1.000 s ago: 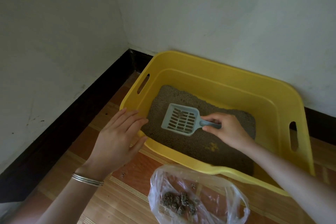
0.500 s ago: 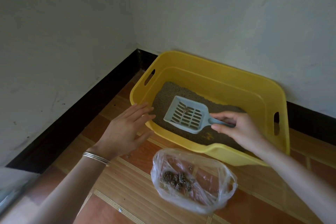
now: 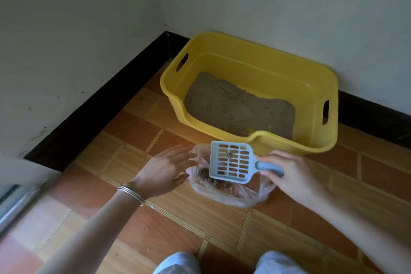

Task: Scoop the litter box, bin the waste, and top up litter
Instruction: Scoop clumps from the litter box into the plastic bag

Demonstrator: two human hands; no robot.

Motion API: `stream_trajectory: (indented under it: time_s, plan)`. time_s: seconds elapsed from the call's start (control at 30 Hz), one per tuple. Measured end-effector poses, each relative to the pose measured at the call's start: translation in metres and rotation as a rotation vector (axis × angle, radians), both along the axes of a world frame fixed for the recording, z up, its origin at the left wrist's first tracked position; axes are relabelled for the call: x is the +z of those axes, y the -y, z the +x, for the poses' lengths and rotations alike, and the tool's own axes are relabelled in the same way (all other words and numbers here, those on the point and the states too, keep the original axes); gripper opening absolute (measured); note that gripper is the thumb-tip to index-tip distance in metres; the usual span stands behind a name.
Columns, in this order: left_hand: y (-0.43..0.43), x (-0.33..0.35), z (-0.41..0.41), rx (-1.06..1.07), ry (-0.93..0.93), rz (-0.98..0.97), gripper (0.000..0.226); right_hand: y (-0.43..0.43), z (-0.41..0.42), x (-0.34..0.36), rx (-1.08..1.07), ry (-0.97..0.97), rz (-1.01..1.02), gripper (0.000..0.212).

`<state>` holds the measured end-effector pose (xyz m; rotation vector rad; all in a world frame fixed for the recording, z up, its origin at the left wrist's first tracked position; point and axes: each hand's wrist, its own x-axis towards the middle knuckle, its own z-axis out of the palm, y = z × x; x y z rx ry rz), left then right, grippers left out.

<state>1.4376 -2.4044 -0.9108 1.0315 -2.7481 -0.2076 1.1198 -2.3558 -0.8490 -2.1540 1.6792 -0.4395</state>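
Note:
A yellow litter box (image 3: 251, 60) with grey litter (image 3: 235, 104) stands in the room's corner. In front of it on the floor lies a clear plastic bag (image 3: 231, 193) holding dark waste clumps (image 3: 203, 172). My right hand (image 3: 289, 173) grips the handle of a pale blue slotted scoop (image 3: 231, 162), which hangs over the bag's mouth with a small clump on its grid. My left hand (image 3: 164, 169) is open, fingers spread, at the bag's left edge; whether it touches the plastic is unclear.
White walls with a black skirting (image 3: 106, 104) meet behind the box. The floor is orange-brown tile (image 3: 178, 229). My knees in light blue trousers (image 3: 178, 262) show at the bottom edge. A metal door track (image 3: 13, 207) runs at the lower left.
My right hand has lifted the scoop out of the litter box and carried it back over the bag. My left hand has left the box rim and come to the bag's edge.

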Motion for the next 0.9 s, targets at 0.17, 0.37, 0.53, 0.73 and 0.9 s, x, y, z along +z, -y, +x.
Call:
stream_trajectory:
  time_s: [0.17,0.37,0.53,0.73,0.9]
  plan:
    - [-0.002,-0.015,-0.005,0.013,0.105,0.001,0.051,-0.003,0.005,-0.013,0.137,-0.367,-0.243,0.043]
    - [0.003,-0.014,-0.01,0.031,0.144,-0.017,0.049,-0.003,0.001,-0.018,0.202,-0.435,-0.425,0.053]
    - [0.001,-0.019,-0.007,0.036,0.162,0.029,0.048,-0.004,0.0,-0.015,0.194,-0.443,-0.431,0.054]
    - [0.016,0.012,0.001,0.053,-0.007,-0.051,0.03,-0.005,0.009,0.01,0.14,-0.312,-0.425,0.038]
    - [0.055,0.06,0.006,0.081,-0.027,-0.186,0.036,0.016,0.009,0.051,0.015,-0.236,-0.483,0.028]
